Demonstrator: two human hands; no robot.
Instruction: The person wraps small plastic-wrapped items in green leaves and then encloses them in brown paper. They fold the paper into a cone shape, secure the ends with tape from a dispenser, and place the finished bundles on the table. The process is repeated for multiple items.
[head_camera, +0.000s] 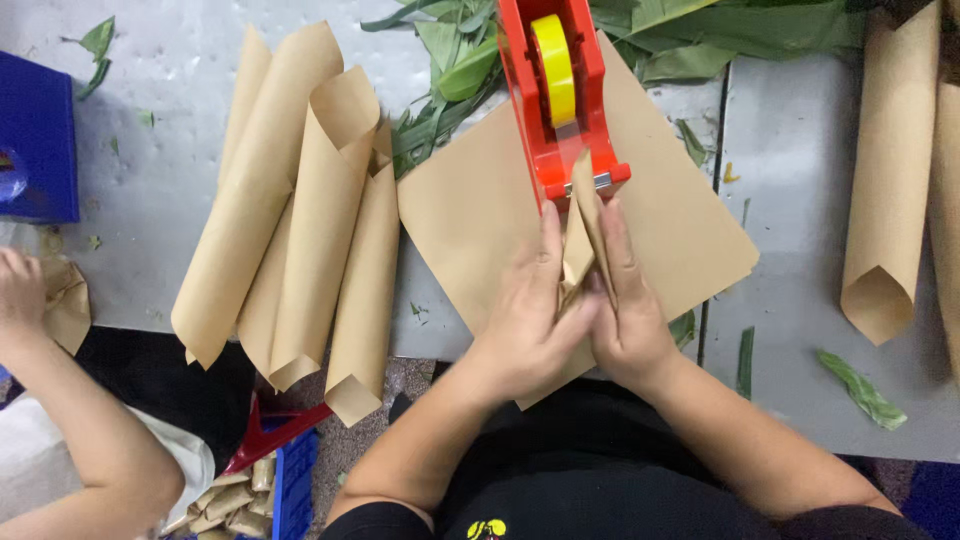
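Left hand (530, 320) and right hand (625, 310) pressed together, fingers (549, 250) pointing forward, pinching; forearms angled inward

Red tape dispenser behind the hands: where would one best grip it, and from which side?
Probably across the red tape dispenser body's two flat side walls, from above near its far end. The left hand and right hand pinch a folded paper piece against its near cutter end.

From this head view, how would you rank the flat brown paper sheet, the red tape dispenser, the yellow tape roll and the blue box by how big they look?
Largest to smallest:
1. Flat brown paper sheet
2. Red tape dispenser
3. Blue box, though the frame edge cuts it off, so its place against the dispenser is unsure
4. Yellow tape roll
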